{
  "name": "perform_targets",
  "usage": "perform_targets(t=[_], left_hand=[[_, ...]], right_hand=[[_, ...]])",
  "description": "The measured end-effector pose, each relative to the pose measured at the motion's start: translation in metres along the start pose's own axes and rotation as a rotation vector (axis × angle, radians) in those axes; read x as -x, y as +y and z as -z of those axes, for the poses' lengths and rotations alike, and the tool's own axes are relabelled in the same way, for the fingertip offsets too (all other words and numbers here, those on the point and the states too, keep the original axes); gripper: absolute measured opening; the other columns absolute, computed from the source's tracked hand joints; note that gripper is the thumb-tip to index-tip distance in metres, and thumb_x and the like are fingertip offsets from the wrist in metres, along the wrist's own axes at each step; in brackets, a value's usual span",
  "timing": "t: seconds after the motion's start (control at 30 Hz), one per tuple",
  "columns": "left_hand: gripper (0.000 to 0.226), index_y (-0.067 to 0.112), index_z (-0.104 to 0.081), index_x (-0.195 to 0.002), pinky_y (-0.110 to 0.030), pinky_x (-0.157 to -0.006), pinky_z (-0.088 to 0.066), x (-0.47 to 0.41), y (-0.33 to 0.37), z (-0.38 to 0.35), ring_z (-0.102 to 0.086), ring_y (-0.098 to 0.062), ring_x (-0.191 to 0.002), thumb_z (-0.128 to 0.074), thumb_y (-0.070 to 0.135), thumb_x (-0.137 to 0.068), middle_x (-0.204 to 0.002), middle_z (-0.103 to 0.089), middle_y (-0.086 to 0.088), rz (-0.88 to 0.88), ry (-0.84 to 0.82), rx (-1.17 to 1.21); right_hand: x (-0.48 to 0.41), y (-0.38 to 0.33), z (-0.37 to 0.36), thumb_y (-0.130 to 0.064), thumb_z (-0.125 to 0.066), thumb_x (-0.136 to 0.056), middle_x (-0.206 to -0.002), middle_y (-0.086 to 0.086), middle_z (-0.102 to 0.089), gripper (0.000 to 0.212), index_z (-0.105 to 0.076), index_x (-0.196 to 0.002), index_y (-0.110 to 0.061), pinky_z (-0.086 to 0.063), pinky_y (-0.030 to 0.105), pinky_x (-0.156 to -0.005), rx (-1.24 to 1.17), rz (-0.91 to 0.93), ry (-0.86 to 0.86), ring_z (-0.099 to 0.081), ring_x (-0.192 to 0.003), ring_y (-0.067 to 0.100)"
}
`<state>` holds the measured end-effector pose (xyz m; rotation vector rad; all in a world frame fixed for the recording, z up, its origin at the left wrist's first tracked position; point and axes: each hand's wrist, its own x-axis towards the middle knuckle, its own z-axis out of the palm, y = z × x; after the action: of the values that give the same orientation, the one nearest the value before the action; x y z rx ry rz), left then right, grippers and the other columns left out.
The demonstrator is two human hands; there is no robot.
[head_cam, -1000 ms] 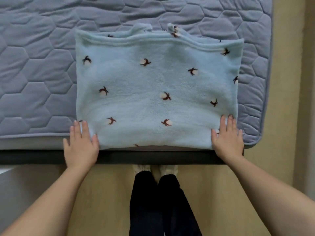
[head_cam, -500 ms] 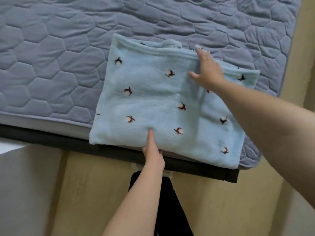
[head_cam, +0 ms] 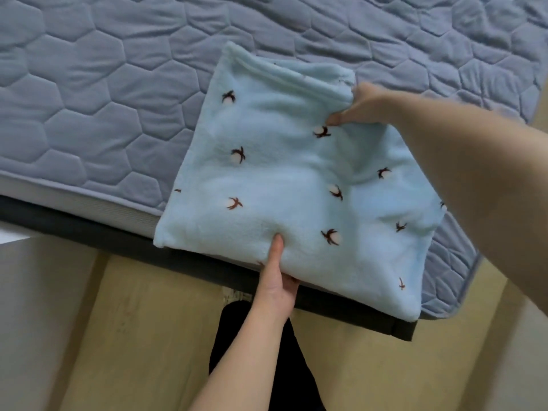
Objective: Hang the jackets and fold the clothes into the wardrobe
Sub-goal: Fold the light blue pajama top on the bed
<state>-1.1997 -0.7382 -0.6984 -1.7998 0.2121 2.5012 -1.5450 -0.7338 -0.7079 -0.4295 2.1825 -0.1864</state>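
A folded light-blue fleece garment with small brown-and-white sprigs lies at the near edge of the bed. My left hand grips its near edge, thumb on top and fingers underneath. My right hand pinches the far top edge and lifts that part slightly. My right forearm crosses over the garment's right side and hides part of it.
The garment rests on a grey-blue quilted mattress cover over a dark bed frame. Below is a yellowish floor with my dark trouser legs. A pale surface lies at the left.
Both hands left the near corners. The left went to the middle of the near edge, the right to the far edge and closed on it. The view swung so the bed looks tilted.
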Motion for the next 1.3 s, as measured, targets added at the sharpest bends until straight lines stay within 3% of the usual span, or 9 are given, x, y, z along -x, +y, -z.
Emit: perform_targets(t=[0.1, 0.33, 0.5, 0.63, 0.77, 0.9, 1.03, 1.23, 1.3], left_hand=[[0.086, 0.019, -0.059, -0.124, -0.044, -0.091, -0.052, 0.033, 0.025, -0.010, -0.065, -0.026, -0.106, -0.088, 0.050, -0.049, -0.115, -0.069, -0.009, -0.017, -0.004, -0.068], [0.028, 0.019, -0.067, -0.105, -0.036, -0.079, -0.055, 0.109, 0.178, -0.106, -0.071, -0.016, -0.083, -0.062, 0.038, -0.084, -0.106, -0.071, -0.004, -0.295, -0.090, -0.343], [0.052, 0.027, -0.057, -0.122, -0.037, -0.087, -0.050, 0.172, 0.259, -0.222, -0.062, -0.015, -0.108, -0.053, 0.062, -0.083, -0.121, -0.064, 0.005, -0.545, -0.098, -0.907], [0.074, 0.032, -0.047, -0.131, -0.047, -0.104, -0.028, 0.184, 0.266, -0.243, -0.043, -0.015, -0.128, -0.047, 0.078, -0.074, -0.140, -0.049, 0.008, -0.602, 0.002, -1.159], [0.053, 0.026, -0.053, -0.127, -0.026, -0.080, -0.035, 0.141, 0.231, -0.187, -0.049, -0.007, -0.090, -0.053, 0.058, -0.085, -0.111, -0.052, 0.008, -0.601, 0.047, -1.230], [0.048, 0.004, -0.059, -0.122, -0.035, -0.085, -0.041, 0.083, 0.184, -0.069, -0.056, -0.025, -0.102, -0.055, 0.040, -0.092, -0.124, -0.059, -0.012, -0.301, 0.199, -1.574], [0.044, 0.010, -0.055, -0.125, -0.039, -0.095, -0.047, 0.068, 0.159, -0.009, -0.058, -0.025, -0.108, -0.062, 0.026, -0.085, -0.121, -0.062, -0.009, -0.025, 0.044, -1.630], [0.093, 0.016, -0.037, -0.138, -0.042, -0.097, -0.046, 0.064, 0.147, -0.038, -0.055, -0.022, -0.115, -0.072, 0.050, -0.060, -0.128, -0.055, -0.002, -0.294, -0.073, -1.466], [0.086, 0.015, -0.045, -0.133, -0.043, -0.097, -0.047, 0.053, 0.144, -0.049, -0.058, -0.022, -0.112, -0.075, 0.053, -0.062, -0.124, -0.060, -0.004, -0.418, -0.061, -1.461]], right_hand=[[0.038, -0.001, 0.031, -0.053, -0.079, -0.066, -0.094, -0.006, -0.062, 0.050, -0.062, -0.105, -0.026, -0.047, 0.027, -0.074, -0.168, -0.009, -0.024, -0.059, -0.080, 0.013], [0.157, 0.007, 0.148, -0.038, -0.079, -0.073, -0.105, -0.001, -0.068, 0.044, -0.064, -0.109, -0.018, -0.055, 0.021, -0.071, -0.632, 0.038, 0.212, -0.066, -0.094, 0.013], [0.232, 0.010, 0.189, -0.027, -0.075, -0.074, -0.115, -0.004, -0.068, 0.056, -0.058, -0.126, -0.016, -0.054, 0.031, -0.079, -0.974, 0.151, 0.366, -0.066, -0.101, 0.010], [0.255, 0.033, 0.150, -0.026, -0.068, -0.084, -0.116, -0.006, -0.066, 0.039, -0.055, -0.121, -0.025, -0.048, 0.040, -0.092, -1.070, 0.079, 0.359, -0.063, -0.106, 0.015], [0.261, 0.077, 0.040, -0.017, -0.065, -0.086, -0.127, 0.002, -0.061, 0.034, -0.054, -0.117, -0.025, -0.040, 0.043, -0.102, -1.097, -0.124, 0.263, -0.058, -0.108, 0.017], [0.277, 0.123, -0.091, -0.017, -0.071, -0.082, -0.117, 0.002, -0.065, 0.032, -0.059, -0.112, -0.020, -0.046, 0.026, -0.083, -0.853, -0.305, -0.033, -0.061, -0.096, 0.012], [0.283, 0.133, -0.148, -0.025, -0.077, -0.079, -0.095, -0.016, -0.069, 0.035, -0.059, -0.109, -0.025, -0.048, 0.011, -0.064, -0.815, -0.311, -0.269, -0.067, -0.083, 0.000], [0.238, 0.111, -0.123, -0.034, -0.072, -0.082, -0.101, -0.006, -0.066, 0.028, -0.058, -0.104, -0.026, -0.046, 0.020, -0.060, -0.874, -0.367, -0.030, -0.063, -0.084, 0.006], [0.218, 0.104, -0.118, -0.031, -0.071, -0.082, -0.097, -0.003, -0.064, 0.021, -0.056, -0.095, -0.023, -0.046, 0.025, -0.060, -0.871, -0.422, 0.004, -0.062, -0.079, 0.011]])
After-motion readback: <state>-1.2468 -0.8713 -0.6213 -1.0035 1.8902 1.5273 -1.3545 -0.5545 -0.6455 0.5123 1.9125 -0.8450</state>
